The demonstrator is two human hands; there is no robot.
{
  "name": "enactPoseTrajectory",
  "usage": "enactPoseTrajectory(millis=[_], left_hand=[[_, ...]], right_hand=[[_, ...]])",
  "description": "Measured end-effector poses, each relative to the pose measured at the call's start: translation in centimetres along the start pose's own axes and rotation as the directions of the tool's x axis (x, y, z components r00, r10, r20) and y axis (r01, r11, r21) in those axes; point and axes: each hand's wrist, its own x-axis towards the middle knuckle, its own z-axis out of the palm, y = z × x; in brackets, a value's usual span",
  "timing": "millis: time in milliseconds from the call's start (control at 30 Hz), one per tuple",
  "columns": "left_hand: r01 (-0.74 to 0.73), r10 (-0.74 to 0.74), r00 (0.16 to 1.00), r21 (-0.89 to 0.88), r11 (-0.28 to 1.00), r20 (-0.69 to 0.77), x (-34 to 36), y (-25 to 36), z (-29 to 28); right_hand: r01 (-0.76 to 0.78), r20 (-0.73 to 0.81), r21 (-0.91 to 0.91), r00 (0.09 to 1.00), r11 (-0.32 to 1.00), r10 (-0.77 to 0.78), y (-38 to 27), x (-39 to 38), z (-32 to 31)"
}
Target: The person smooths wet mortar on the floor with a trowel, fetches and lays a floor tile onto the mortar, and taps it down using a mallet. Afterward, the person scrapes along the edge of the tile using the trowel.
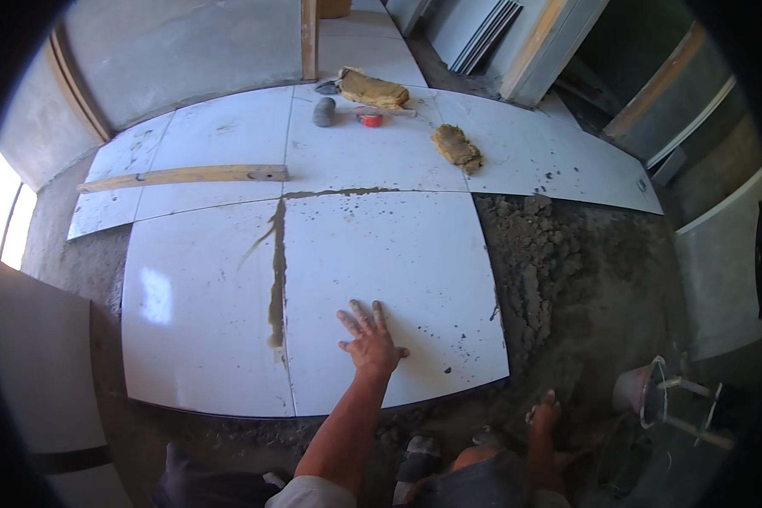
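My left hand [372,345] lies palm down with fingers spread on a large white floor tile [381,262], holding nothing. Dark specks of mortar dot that tile. Wet grey-brown slurry [277,279] runs along the joint with the neighbouring white tile [199,305], and more lies along part of the far joint. Low over the dark ground, right of the tile's near corner, is my right hand [545,411]. Its fingers are curled in; whatever they may hold cannot be made out. Crumbly mortar [533,262] lies along the tile's right edge.
A wooden batten [195,175] lies across the far left tiles. Farther back are a yellow sponge [372,89], a smaller sponge piece [455,150], a red tape measure [370,121] and a grey cylinder [323,112]. A bucket [633,391] stands at the lower right.
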Motion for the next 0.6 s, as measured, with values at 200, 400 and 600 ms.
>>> enactPoseTrajectory(millis=[200, 400, 600], left_hand=[[-0.133, 0.122, 0.982, -0.067, 0.989, -0.143, -1.6, -2.1, 3.0], [-0.098, 0.036, 0.974, -0.276, 0.956, -0.222, -6.5, -4.0, 6.9], [-0.196, -0.01, 0.938, -0.554, 0.809, -0.347, -6.9, -10.1, 11.1]], right_hand=[[-0.114, 0.051, -0.163, 0.991, 0.98, 0.124, 6.5, 4.8, -3.8], [0.255, 0.001, -0.863, 0.865, 0.437, -0.502, 4.7, 3.0, -2.5], [0.739, 0.261, -0.403, 0.658, 0.54, -0.706, -3.3, -4.0, 4.8]])
